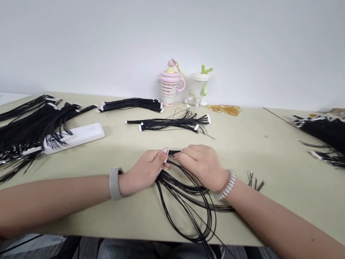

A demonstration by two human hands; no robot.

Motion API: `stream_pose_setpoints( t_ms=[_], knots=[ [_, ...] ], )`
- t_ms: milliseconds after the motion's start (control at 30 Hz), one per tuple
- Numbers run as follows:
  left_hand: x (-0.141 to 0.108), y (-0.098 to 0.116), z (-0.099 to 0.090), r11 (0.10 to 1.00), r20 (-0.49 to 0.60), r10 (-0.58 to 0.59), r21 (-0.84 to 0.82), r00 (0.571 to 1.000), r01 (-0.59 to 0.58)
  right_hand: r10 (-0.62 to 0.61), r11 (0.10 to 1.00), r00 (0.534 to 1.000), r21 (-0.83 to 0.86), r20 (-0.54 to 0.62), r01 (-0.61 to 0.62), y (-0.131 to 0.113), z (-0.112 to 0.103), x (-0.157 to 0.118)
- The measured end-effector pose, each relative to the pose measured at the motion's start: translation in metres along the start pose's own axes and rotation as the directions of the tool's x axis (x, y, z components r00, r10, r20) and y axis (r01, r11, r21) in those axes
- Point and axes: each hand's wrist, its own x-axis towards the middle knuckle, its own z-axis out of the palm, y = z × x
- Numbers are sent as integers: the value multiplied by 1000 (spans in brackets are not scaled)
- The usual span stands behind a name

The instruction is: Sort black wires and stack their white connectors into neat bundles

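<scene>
Near the table's front, my left hand (145, 169) is closed on a bundle of black cables (185, 183), pinching white connectors (165, 160) between thumb and fingers. My right hand (201, 165) meets it from the right, its fingers closed around black wires (173, 152) just beside a connector. Loops of cable hang below both hands and drop over the front edge. Some cable ends (255, 182) stick out past my right forearm. Palm-side fingertips of the right hand are hidden.
Black cable bundles lie at left (19, 128), back centre (134, 103), middle (170, 123) and right (342, 140). A white tray (87, 133) sits under the left pile. Against the wall stand a pink mug (168, 89), a clear cup (196, 91) and yellow rubber bands (224, 109).
</scene>
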Motion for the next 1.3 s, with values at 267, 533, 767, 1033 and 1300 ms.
stream_pose_setpoints(
  t_ms=[267,533,767,1033,1300],
  knots=[
    [1,-3,0,1000,-1,12,-26,1000,-12,22,999,1000,22,6,-23,0,1,0],
    [6,-6,3,978,-168,-134,-181,977,103,203,976,979,-73,-14,-203,8,-19,5],
    [4,-1,5,945,-249,-240,-283,938,166,182,807,727,322,662,-495,22,-49,-7],
    [0,-2,3,1000,-265,19,-13,964,-23,141,583,851,652,505,-484,-16,-30,11],
    [1,-7,5,999,-245,49,-11,968,-53,176,759,934,561,310,-330,-24,-17,9]
  ],
)
